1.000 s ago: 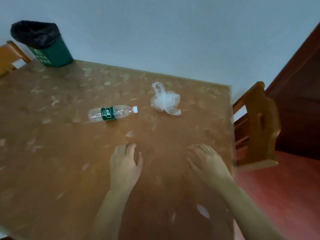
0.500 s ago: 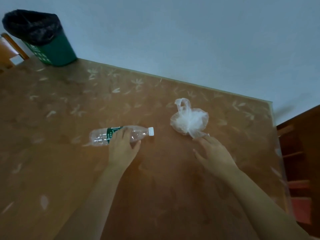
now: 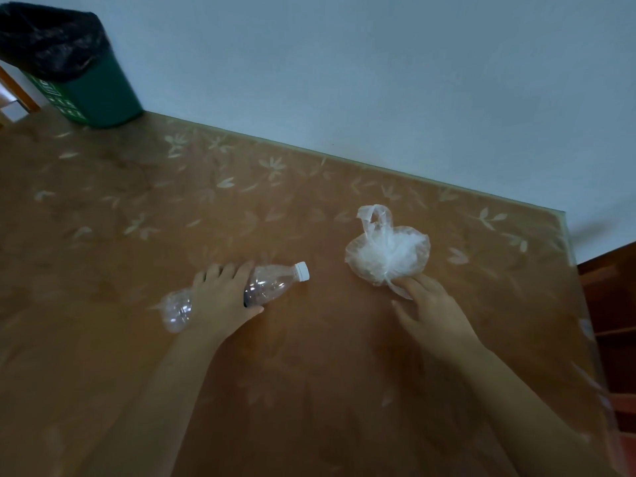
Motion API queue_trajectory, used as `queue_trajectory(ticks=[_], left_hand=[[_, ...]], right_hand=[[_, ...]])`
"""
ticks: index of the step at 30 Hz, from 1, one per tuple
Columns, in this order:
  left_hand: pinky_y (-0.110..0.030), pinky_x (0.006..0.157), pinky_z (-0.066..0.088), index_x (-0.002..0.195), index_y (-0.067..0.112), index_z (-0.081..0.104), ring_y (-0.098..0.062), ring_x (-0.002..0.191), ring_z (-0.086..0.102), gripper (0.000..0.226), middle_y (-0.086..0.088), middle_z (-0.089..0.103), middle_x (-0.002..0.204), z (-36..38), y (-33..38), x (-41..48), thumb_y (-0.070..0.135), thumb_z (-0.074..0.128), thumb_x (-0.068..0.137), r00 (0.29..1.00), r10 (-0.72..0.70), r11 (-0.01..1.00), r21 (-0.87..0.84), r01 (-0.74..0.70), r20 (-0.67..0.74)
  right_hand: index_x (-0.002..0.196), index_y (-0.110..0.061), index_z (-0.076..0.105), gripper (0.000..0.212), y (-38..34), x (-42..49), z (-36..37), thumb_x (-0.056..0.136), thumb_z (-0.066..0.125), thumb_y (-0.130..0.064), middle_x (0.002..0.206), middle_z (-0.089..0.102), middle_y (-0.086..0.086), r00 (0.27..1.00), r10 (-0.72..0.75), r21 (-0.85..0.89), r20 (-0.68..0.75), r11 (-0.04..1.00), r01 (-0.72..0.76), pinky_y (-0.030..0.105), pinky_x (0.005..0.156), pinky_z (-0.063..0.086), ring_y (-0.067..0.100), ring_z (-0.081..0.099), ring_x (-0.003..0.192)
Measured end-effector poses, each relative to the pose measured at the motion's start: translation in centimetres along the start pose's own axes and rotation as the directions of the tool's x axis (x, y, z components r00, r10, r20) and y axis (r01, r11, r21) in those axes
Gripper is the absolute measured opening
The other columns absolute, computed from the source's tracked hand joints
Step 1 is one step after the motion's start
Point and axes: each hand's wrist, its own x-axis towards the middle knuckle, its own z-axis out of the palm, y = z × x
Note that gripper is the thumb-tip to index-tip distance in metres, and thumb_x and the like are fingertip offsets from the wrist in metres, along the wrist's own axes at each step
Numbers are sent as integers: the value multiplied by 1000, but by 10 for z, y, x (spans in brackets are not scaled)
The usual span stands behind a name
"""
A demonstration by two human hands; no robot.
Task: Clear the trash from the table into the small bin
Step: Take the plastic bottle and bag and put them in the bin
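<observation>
An empty clear plastic bottle (image 3: 275, 280) with a white cap lies on its side on the brown leaf-patterned table (image 3: 137, 218). My left hand (image 3: 220, 301) is wrapped over the bottle's middle and hides its label. A crumpled clear plastic bag (image 3: 389, 251) lies to the right. My right hand (image 3: 430, 311) touches the bag's near edge with its fingertips, fingers apart. A small green bin (image 3: 93, 91) with a black liner stands at the table's far left corner.
A pale wall runs behind the table's far edge. The table's right edge (image 3: 568, 256) is close to the bag, with dark wooden furniture (image 3: 612, 304) beyond it. Part of a wooden chair (image 3: 13, 94) shows behind the bin.
Both hands reached forward from the near table. My left hand has closed over the bottle, and my right hand has arrived at the bag's edge. The view has shifted closer.
</observation>
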Motion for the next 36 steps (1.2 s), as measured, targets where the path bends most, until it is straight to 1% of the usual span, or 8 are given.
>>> queue_trajectory(ticks=[6, 10, 17, 21, 27, 31, 33, 36], left_hand=[[-41, 96, 30, 134, 24, 37, -27, 117, 41, 83, -4, 54, 125, 7, 14, -23, 51, 73, 64, 997, -79, 993, -92, 78, -1], [-35, 92, 31, 135, 28, 35, -22, 115, 42, 82, 1, 53, 125, 11, 34, -41, 54, 69, 66, 999, -23, 994, -109, 21, -24], [-42, 80, 41, 122, 21, 54, -29, 98, 55, 79, -6, 64, 106, 8, 48, -52, 44, 83, 52, 999, 2, 993, -120, -7, -42], [-42, 69, 47, 111, 18, 62, -31, 82, 60, 81, -6, 67, 90, 8, 52, -60, 39, 90, 38, 994, 7, 991, -133, -21, -105], [-41, 65, 48, 111, 18, 62, -29, 80, 61, 82, -4, 67, 89, 7, 64, -83, 40, 89, 36, 995, 9, 992, -121, -21, -97], [-42, 65, 49, 109, 15, 63, -31, 78, 61, 81, -7, 68, 88, 1, 80, -107, 39, 90, 37, 998, -49, 991, -127, 43, -44], [-42, 71, 46, 115, 17, 60, -31, 86, 59, 79, -7, 67, 95, -3, 89, -123, 40, 87, 45, 994, -112, 979, -167, 113, 16], [-42, 76, 43, 119, 18, 57, -29, 91, 57, 78, -7, 66, 99, -10, 102, -153, 39, 86, 49, 988, -147, 960, -235, 152, 39]], right_hand=[[124, -15, 47, 42, 13, 26, 13, 83, 58, -22, 129, 51, 7, 997, -53, -78, -52, 996, 49, 38, 88, 45, 25, 47, 115], [127, -20, 40, 52, 21, 50, 23, 80, 61, -28, 138, 41, 9, 996, -35, -163, -81, 986, 21, 43, 89, 46, 27, 40, 124], [124, -19, 44, 47, 23, 67, 43, 82, 60, -31, 130, 44, 10, 997, 0, -199, -75, 980, -15, 43, 79, 51, 28, 47, 112], [107, -13, 55, 26, 25, 61, 48, 83, 59, -21, 113, 49, 9, 997, 34, -125, -76, 991, -44, 35, 72, 47, 24, 48, 99], [94, -5, 58, 11, 33, 32, 44, 84, 55, -9, 103, 53, 18, 998, 63, 2, 6, 998, -63, 37, 78, 40, 30, 48, 93], [84, -8, 58, 3, 36, -1, 32, 81, 59, -9, 90, 52, 10, 996, 87, 86, -10, 993, -86, 24, 65, 38, 24, 50, 79], [77, -12, 56, 7, 35, -22, 25, 79, 61, -9, 83, 48, 0, 989, 146, 135, -27, 981, -141, 17, 54, 34, 14, 47, 65], [69, -18, 52, 17, 30, -63, 17, 77, 61, -6, 74, 45, -6, 966, 253, 246, -60, 941, -231, 12, 49, 36, 7, 44, 60]])
